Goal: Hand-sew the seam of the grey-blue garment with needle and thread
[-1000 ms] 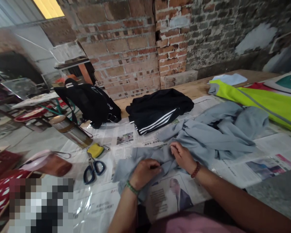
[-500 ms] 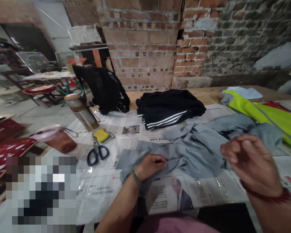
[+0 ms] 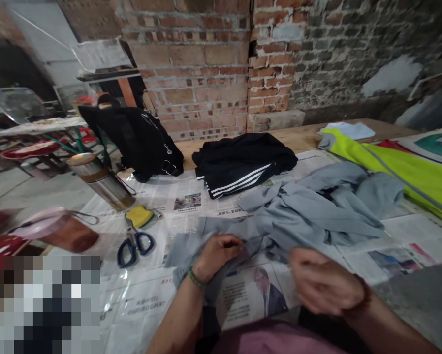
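Observation:
A crumpled grey garment (image 3: 291,211) lies over the newspaper-covered table in front of me. With fingers bent and thumb pressed in, my left hand (image 3: 221,253) grips the near left part of the cloth. My right hand (image 3: 320,280), blurred by motion, hovers just right of it with the fingers curled closed. Anything inside those fingers is too small or too blurred to make out. Left of the garment lie scissors (image 3: 135,246) with dark blue handles, beside a yellow tape measure or similar yellow item (image 3: 139,215).
To the left stand a steel flask (image 3: 103,182) and a pink-lidded cup (image 3: 64,231). Behind lie a black backpack (image 3: 132,140) and folded black clothing with white stripes (image 3: 246,162). A neon yellow garment (image 3: 401,167) covers the right side. A brick wall (image 3: 191,73) rises beyond.
My right hand has come down and left, closer to my left hand. The left hand keeps its hold on the grey garment. The view has shifted slightly to the right.

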Tool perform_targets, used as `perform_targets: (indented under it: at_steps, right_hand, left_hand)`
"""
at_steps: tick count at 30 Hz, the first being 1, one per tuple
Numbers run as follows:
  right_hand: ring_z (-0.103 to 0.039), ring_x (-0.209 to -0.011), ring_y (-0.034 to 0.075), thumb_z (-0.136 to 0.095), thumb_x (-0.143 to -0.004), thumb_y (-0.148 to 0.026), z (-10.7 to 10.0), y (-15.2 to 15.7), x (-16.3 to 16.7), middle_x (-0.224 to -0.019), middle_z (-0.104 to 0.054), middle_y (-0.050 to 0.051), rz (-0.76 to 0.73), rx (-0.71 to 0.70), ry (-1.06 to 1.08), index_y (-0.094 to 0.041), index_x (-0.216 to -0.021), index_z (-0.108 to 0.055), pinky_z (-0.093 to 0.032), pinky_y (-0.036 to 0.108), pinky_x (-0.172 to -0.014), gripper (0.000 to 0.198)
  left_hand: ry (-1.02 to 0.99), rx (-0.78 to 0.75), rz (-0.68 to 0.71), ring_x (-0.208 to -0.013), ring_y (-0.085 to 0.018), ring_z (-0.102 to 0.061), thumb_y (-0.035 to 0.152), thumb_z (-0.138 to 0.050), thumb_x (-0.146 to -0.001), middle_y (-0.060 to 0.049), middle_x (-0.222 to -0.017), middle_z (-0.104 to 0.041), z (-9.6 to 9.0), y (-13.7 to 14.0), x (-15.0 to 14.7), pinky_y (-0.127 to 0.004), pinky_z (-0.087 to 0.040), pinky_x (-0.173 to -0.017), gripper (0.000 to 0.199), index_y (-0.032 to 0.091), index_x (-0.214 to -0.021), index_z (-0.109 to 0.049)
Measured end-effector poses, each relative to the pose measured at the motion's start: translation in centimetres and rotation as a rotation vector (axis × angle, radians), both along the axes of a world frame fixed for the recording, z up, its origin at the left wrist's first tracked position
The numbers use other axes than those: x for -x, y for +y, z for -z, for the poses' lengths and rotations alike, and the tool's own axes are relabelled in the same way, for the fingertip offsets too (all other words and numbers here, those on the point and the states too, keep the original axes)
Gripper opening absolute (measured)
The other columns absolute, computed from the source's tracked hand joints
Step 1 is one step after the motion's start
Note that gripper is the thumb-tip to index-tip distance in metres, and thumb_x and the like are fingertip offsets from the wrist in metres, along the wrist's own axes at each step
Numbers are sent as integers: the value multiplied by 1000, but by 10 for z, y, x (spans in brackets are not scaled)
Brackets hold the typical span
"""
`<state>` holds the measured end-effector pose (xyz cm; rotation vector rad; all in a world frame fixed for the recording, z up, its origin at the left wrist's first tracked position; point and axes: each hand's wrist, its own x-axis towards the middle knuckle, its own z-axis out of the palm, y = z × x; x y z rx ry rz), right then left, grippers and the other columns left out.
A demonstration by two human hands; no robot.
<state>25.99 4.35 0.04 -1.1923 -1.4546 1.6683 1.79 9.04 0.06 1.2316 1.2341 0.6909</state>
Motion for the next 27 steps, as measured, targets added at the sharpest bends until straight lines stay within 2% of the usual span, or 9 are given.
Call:
perform_targets:
  at_steps: [2,4,7,11,21,27]
  right_hand:
    - [-37,-30,6,-48,-78,-60,8,-3,26,-46,-48,-7,-82,93,13,-20,-82,-49,-27,19,-35,40]
    - [-35,-31,4,-49,-78,-53,15,0,47,-50,-50,-7,-54,122,25,-19,-79,-48,-24,17,-34,34]
    - [-35,-32,4,-47,-80,-45,24,6,62,-50,-49,-8,32,72,3,-18,-79,-48,-23,16,-33,26]
    - [-35,-34,5,-46,-81,-39,28,9,65,-51,-47,-7,49,26,-34,-19,-79,-48,-26,17,-34,20]
    - [-35,-34,5,-46,-81,-38,29,9,68,-51,-47,-7,46,57,-33,-20,-78,-48,-26,17,-34,19]
    - [-36,-33,5,-46,-82,-39,34,9,74,-53,-47,-8,102,37,14,-20,-78,-47,-27,17,-33,20]
  left_hand:
    - [7,-30,3,-58,-10,-50,32,-70,-62,2,-64,-60,-2,0,0,-22,-40,-58,20,15,-73,-67]
    - [31,-59,2,-60,-11,-51,32,-69,-63,1,-65,-61,-4,-1,0,-22,-40,-60,19,15,-72,-67]
    - [56,-80,-7,-61,-12,-52,30,-68,-64,1,-65,-62,-6,-1,-1,-22,-41,-59,17,15,-71,-67]
    - [57,-113,6,-62,-12,-52,29,-67,-64,1,-66,-62,-7,0,-2,-23,-41,-60,14,16,-70,-66]
    - [39,-146,9,-60,-11,-50,27,-67,-64,1,-62,-60,-5,-1,-3,-22,-41,-57,12,15,-68,-65]
    - [67,-182,25,-62,-12,-53,27,-66,-66,0,-64,-63,-3,-1,-4,-23,-44,-60,12,16,-67,-67]
